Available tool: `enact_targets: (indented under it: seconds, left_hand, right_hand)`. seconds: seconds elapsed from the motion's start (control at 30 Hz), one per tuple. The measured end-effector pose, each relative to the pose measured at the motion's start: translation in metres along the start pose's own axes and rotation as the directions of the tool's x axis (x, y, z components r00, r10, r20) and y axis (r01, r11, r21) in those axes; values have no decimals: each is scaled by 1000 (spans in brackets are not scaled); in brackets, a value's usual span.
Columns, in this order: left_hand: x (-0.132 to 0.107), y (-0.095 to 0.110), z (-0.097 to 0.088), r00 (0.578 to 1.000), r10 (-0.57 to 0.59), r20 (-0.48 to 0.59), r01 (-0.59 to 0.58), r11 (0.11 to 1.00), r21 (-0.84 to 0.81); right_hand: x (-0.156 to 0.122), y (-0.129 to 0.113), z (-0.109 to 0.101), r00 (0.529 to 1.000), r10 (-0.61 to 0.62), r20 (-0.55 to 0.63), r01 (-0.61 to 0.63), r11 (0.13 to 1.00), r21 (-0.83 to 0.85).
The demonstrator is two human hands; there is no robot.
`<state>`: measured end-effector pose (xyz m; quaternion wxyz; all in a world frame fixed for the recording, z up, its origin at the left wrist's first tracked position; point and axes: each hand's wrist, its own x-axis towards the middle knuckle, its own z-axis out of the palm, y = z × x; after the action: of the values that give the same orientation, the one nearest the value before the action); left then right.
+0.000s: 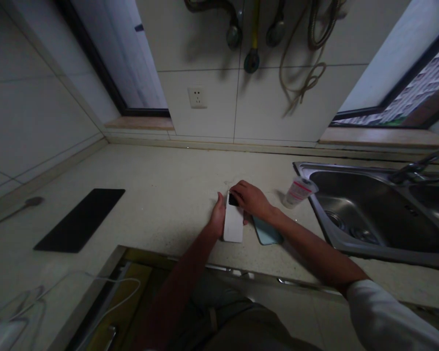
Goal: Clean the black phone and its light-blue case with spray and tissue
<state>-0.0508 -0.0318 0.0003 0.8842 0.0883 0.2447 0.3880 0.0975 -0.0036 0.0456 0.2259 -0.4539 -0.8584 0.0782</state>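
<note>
A white phone (233, 225), with a black camera panel at its upper end, is held just over the counter, back side up. My left hand (217, 217) wraps around it from the left, thumb along the edge, and fingertips show past its right side. The bent fingers of my right hand (251, 199) are closed together at the phone's top right corner, over part of the black panel. Whether a small piece sits between those fingertips is hidden. Under my right wrist lies a flat light-blue phone or phone case (267, 233), partly covered by the forearm.
A clear plastic cup (299, 191) with red print stands tilted-looking beside the steel sink (324, 222) on the right. A black flat panel (81, 220) lies on the pale counter (161, 195) at left, near a white cable (106, 280). Pipes and a socket (197, 97) are on the wall.
</note>
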Motion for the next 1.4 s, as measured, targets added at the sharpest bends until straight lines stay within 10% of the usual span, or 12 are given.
enact_targets:
  seconds: [0.27,0.47,1.0,1.4]
  left_hand:
    - [2,5,0,990,140,-18,-141,988,-66]
    - [3,3,-3,994,109,14,-108,993,-56]
    - [7,12,-14,957,285,-59,-290,950,-112]
    - [2,10,-10,970,243,-18,-242,953,-180]
  right_hand:
    - [-17,-28,10,977,-138,164,150,987,-63]
    - [-25,-39,26,934,-357,13,356,933,43]
    - [-57,-52,15,905,-411,106,401,910,107]
    - [-84,-11,3,949,-302,93,289,948,131]
